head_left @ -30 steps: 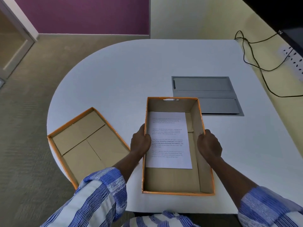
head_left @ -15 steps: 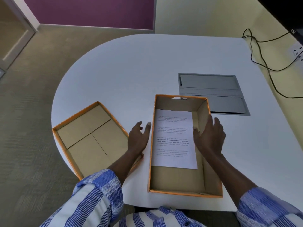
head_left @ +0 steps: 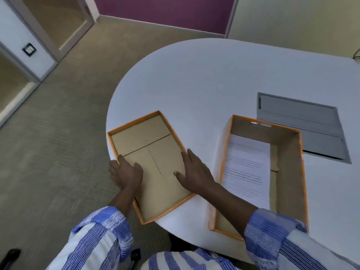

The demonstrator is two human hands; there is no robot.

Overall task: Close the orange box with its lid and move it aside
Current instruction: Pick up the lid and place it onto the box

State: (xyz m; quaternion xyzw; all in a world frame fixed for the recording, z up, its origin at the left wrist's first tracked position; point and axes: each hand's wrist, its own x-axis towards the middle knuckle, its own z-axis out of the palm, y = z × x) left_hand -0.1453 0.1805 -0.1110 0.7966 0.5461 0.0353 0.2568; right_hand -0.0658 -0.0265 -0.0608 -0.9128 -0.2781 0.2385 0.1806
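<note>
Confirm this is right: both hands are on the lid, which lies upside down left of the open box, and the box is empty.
Not empty: the head view shows a printed sheet inside the box. Both hands are on the lid, as stated.

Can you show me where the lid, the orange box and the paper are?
lid (head_left: pixel 155 152): head view, on its brown inside face.
orange box (head_left: pixel 288 172): head view, on its right inner wall.
paper (head_left: pixel 247 164): head view, on the printed sheet's middle.
</note>
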